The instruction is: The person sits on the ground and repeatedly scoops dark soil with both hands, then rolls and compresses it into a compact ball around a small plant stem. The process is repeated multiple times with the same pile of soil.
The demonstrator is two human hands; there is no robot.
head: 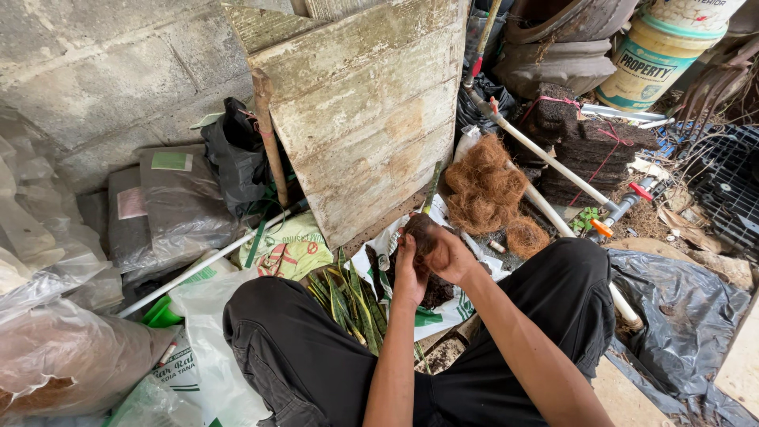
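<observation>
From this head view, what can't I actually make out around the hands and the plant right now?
- Head view: the dark root clump is mostly covered by the left hand and right hand; its shape and the grip are unclear.
- The striped leaves are partly hidden behind the left knee.
- The white pipe runs behind the right knee.
- The bucket is cut off by the top edge.

- Grey block wall (103,71) at far left, rough and stained.
- Weathered wooden board (360,119) leaning at the middle (paint mostly gone).
- Black plastic sheet (680,316) over the ground, near right.
- Even daylight, no hard shadows.
</observation>
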